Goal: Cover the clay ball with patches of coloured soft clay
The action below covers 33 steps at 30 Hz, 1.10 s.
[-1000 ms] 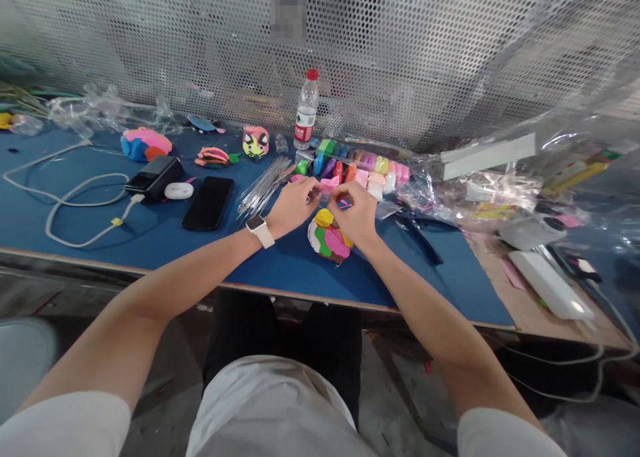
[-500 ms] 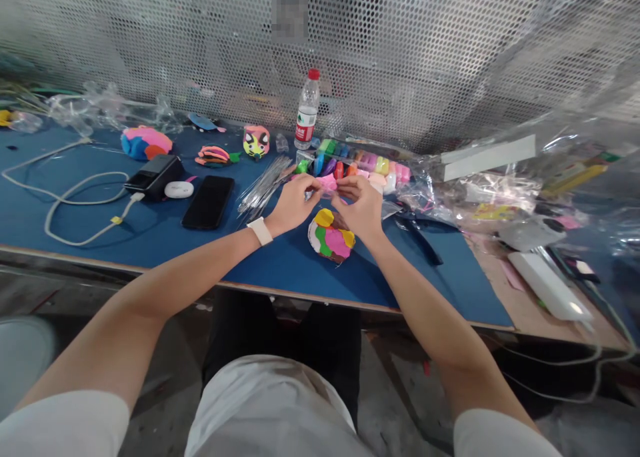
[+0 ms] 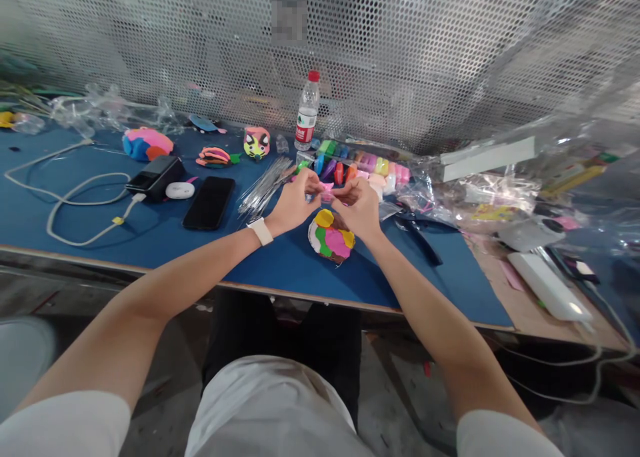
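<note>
Between my two hands is a small lump of pink modelling clay, pinched at its left side by the fingers of my left hand and at its right by those of my right hand. My fingertips cover part of it. Just below the hands, on the blue table, lies a round clay piece in white, green, pink, yellow and brown. Behind the hands sit packs of coloured clay in many colours, partly hidden by my fingers.
A water bottle stands at the back. Left of my hands lie thin wires, a black phone, a white case and a dark device with a cable. Finished-looking clay figures line the back. Dark-handled scissors lie at right.
My fingers have shifted slightly around the pink clay, and less of it shows now. The round clay piece and the other things on the table have stayed where they were.
</note>
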Tool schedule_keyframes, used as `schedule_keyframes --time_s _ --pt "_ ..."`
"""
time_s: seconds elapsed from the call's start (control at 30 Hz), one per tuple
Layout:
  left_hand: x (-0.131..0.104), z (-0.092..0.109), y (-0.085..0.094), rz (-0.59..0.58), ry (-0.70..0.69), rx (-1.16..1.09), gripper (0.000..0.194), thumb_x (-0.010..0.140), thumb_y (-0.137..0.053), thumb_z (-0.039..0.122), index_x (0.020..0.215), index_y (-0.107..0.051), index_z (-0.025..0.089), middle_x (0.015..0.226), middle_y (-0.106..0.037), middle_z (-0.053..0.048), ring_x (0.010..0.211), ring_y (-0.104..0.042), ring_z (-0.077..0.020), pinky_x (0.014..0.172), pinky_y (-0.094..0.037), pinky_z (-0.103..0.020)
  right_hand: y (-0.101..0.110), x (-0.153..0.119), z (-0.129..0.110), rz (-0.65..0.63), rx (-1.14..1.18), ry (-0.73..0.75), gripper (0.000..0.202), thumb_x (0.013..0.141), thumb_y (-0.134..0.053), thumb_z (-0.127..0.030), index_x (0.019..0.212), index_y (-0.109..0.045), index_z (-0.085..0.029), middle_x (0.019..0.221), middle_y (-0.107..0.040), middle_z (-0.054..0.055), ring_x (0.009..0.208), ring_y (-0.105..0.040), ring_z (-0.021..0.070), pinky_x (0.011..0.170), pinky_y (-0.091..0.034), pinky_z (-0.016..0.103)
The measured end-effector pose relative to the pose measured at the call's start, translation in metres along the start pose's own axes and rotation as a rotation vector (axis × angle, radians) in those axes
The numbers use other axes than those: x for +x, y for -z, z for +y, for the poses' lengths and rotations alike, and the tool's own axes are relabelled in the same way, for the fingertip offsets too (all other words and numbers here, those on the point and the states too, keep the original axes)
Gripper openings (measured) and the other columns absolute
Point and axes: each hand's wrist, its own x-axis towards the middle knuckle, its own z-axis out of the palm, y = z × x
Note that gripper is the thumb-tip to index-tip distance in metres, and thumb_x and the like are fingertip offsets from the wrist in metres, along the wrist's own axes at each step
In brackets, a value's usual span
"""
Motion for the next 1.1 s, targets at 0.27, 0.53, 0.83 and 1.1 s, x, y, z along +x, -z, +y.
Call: schedule_keyframes --time_s 0.27,0.53,0.83,1.1 --pt "0.003 -0.001 0.006 -0.077 -0.058 0.141 0.029 0.1 -0.077 0.011 0.117 -0.059 0.025 0.107 -0.085 -0.004 0.103 -0.086 -0.0207 0.092 -0.068 -0.035 -0.001 -0.001 0.004 -0.04 -0.087 0.073 0.035 0.087 -0.086 -0.038 0.1 -0.055 -0.03 0.09 -0.08 -0.003 0.088 -0.084 0.0234 0.088 -0.073 0.046" --pt "0.007 0.009 0.007 -0.119 -0.131 0.219 0.029 0.096 -0.076 0.002 0.115 -0.067 0.023 0.107 -0.083 -0.004 0.1 -0.082 -0.0206 0.094 -0.065 -0.036 -0.004 -0.002 -0.001 -0.073 -0.054 0.122 0.029 0.091 -0.077 -0.029 0.105 -0.052 -0.03 0.095 -0.081 -0.002 0.094 -0.086 0.0246 0.094 -0.073 0.05" --pt "0.01 0.003 0.006 -0.046 -0.139 0.089 0.033 0.09 -0.082 0.004 0.115 -0.069 0.022 0.114 -0.078 -0.004 0.103 -0.079 -0.0186 0.098 -0.068 -0.037 -0.008 -0.003 0.0 -0.038 0.004 0.154 0.037 0.09 -0.079 -0.03 0.103 -0.045 -0.032 0.097 -0.081 -0.003 0.09 -0.082 0.022 0.091 -0.073 0.047" --pt "0.01 0.009 0.006 -0.054 0.034 -0.065 0.028 0.092 -0.089 0.011 0.114 -0.074 0.019 0.114 -0.085 -0.006 0.097 -0.084 -0.0171 0.094 -0.071 -0.034 -0.005 0.001 -0.002 -0.002 -0.041 0.246 0.03 0.086 -0.085 -0.031 0.101 -0.059 -0.029 0.117 -0.076 0.004 0.106 -0.08 0.0242 0.096 -0.074 0.047"
